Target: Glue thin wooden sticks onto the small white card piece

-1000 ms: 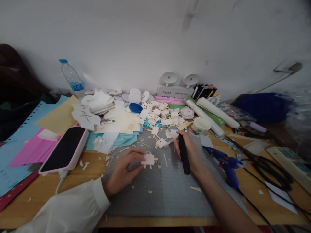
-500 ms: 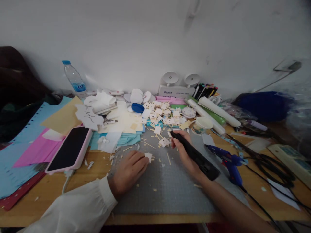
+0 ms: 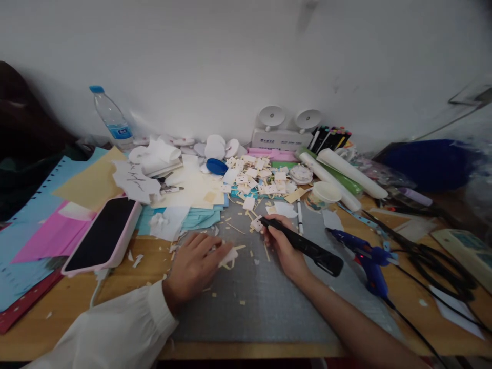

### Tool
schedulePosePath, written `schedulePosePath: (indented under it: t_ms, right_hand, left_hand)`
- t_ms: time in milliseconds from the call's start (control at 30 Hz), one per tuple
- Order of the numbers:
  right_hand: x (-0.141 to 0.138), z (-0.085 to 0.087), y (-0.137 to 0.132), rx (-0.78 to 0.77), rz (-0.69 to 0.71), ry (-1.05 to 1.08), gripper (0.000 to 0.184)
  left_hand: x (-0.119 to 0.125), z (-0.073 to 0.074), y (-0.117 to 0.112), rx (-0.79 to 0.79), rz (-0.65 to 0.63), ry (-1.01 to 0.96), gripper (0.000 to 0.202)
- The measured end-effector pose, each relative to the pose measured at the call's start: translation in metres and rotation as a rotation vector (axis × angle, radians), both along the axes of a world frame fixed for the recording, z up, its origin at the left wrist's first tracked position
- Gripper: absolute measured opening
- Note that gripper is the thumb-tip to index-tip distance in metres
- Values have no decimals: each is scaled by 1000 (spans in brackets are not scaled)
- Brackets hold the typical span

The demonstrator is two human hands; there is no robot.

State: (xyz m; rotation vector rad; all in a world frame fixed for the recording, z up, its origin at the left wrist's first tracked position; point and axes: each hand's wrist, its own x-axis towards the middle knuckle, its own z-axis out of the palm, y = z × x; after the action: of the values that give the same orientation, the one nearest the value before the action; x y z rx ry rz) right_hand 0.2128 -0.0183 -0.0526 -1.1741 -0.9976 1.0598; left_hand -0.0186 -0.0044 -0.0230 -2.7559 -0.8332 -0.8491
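At the middle of the grey cutting mat [image 3: 265,307], my left hand [image 3: 198,265] pinches a small cream paper piece [image 3: 229,258] with thin strips on it, its thumb over the edge; the fingers partly hide it. My right hand [image 3: 286,248] is wrapped round a long black hand tool [image 3: 307,245], whose exact kind I cannot make out. Its narrow tip points left, close by a small square paper figure [image 3: 257,224] lying on the mat. Loose thin strips lie between the hands. Behind them is a heap of similar square paper figures [image 3: 255,177].
To the right lie a blue glue gun [image 3: 369,259], its cord, and black scissors [image 3: 434,261]. A paper cup [image 3: 325,195] and white rolls [image 3: 348,171] stand behind. On the left are a phone [image 3: 103,236], coloured paper sheets [image 3: 46,230] and a water bottle [image 3: 115,120].
My left thumb now stretches over the paper piece, which has tilted. My right hand has moved left, bringing the black tool's tip nearer the square figure. The view has shifted slightly.
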Motion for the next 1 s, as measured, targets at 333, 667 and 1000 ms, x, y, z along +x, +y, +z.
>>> schedulePosePath:
  t_ms: [333,667,1000]
  right_hand:
    - [-4,15,-5,-10,82,-132,28]
    - [-1,12,-11,91,159,-328,19]
    - [4,11,-14,194,194,-515,16]
  left_hand:
    - [10,-1,-5,-357,11,125,44]
    - [11,6,-12,-621,-96,-69,48]
    - [16,-4,-10,-546,-94,-23,31]
